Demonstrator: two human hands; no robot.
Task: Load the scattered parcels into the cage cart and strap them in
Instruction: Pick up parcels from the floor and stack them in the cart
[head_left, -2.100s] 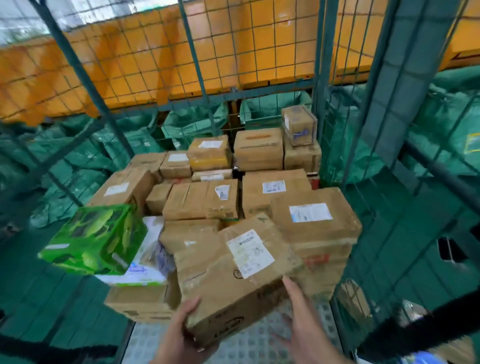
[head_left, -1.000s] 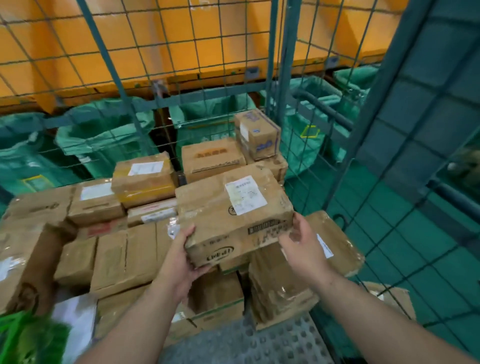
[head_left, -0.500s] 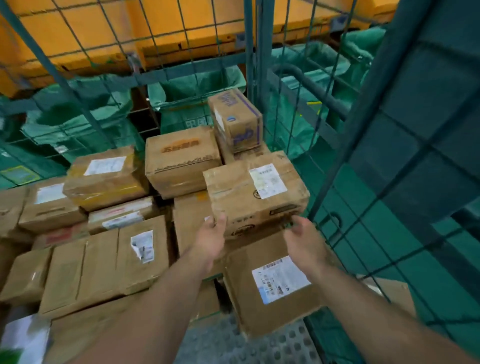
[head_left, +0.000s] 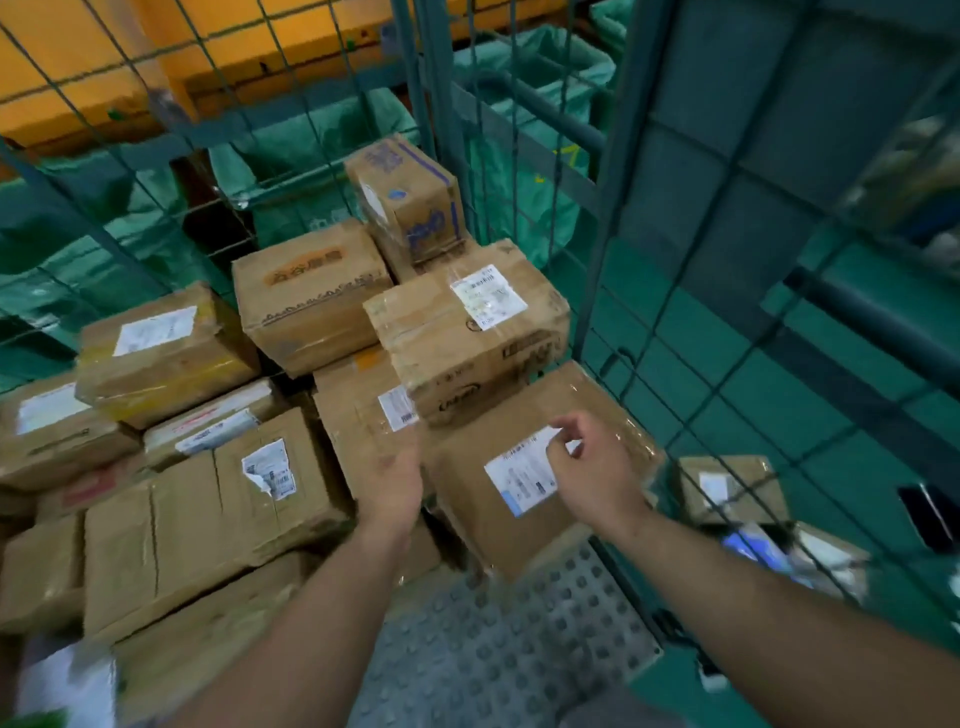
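Cardboard parcel (head_left: 470, 332) atop the stack, left hand (head_left: 397, 480) and right hand (head_left: 589, 473) empty, loosely open

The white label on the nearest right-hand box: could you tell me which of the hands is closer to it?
Right. The right hand overlaps the label's far corner, while the left hand hovers off to the label's left, over the neighbouring box.

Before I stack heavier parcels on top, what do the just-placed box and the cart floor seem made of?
Just-placed box: apparently brown corrugated cardboard wrapped in glossy clear tape, judging by sheen and wrinkles; corners look crumpled. Cart floor: grey sheet with raised studs, probably metal or hard plastic; cannot tell which.
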